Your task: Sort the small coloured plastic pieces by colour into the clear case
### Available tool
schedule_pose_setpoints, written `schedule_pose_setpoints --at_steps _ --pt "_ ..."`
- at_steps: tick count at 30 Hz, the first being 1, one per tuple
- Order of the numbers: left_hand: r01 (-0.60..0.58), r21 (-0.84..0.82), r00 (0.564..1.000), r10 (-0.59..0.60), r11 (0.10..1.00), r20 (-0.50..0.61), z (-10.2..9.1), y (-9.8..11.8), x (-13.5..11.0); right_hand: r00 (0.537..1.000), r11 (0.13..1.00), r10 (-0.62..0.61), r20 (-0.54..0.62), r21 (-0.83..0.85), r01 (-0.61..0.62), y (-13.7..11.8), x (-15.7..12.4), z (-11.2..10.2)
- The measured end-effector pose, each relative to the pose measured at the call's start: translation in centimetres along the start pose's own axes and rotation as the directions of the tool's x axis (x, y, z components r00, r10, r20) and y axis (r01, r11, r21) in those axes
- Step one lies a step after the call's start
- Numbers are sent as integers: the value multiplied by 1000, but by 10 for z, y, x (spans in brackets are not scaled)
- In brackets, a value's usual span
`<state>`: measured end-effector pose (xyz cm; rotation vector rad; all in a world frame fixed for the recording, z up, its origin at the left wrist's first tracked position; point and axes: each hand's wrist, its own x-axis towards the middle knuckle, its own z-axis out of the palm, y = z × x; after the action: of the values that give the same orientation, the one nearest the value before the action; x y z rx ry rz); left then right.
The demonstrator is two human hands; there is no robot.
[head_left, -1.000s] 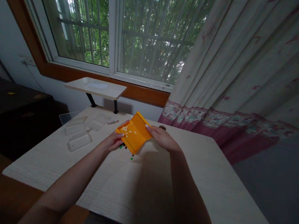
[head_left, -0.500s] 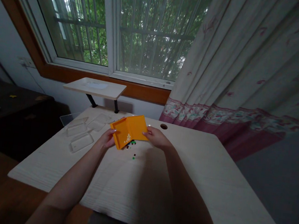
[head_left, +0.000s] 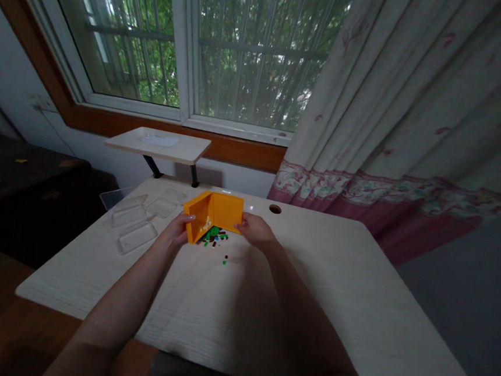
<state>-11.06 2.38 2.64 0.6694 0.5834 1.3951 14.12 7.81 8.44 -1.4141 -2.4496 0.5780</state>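
Between my hands is an orange hinged box [head_left: 226,211], spread like a book with its inside facing me. My left hand [head_left: 179,228] grips the left half, thumb on its inner side. The flat right half is pinched by my right hand [head_left: 255,229] at its outer edge. Small white pieces [head_left: 206,225] lie in the lower part of the left half. Just below the box a pile of small green and brown pieces [head_left: 214,234] shows on the table, partly hidden by the box. One loose green piece [head_left: 225,262] lies nearer to me beside a dark one.
Several clear plastic trays [head_left: 137,238] lie on the pale table [head_left: 311,298] to the left. A small raised shelf [head_left: 162,145] stands at the back, below the window. A round hole [head_left: 275,209] opens at the table's back edge, near the curtain [head_left: 342,184].
The two halves of the box have folded closer together, and the left half has turned more upright. More of the green and brown pile now shows under it.
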Motion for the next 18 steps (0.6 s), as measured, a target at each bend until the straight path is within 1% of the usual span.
schedule_pose_setpoints --at_steps 4,8,10,13,18 --pt "-48 100 999 46 994 17 6 0 -1 999 997 54 -5 -53 -54 1 3 5" --pt "-98 166 993 85 981 86 18 0 -3 995 991 101 -21 -82 -102 5 6 10" --pt "-104 203 990 82 974 113 23 1 -5 994 991 107 -26 -84 -108 7 7 12" --pt "-105 255 990 78 961 117 29 3 -7 992 989 118 -34 -87 -120 10 8 13" --pt "-89 334 991 50 938 124 32 4 -8 990 987 131 -51 -91 -135 15 10 14"
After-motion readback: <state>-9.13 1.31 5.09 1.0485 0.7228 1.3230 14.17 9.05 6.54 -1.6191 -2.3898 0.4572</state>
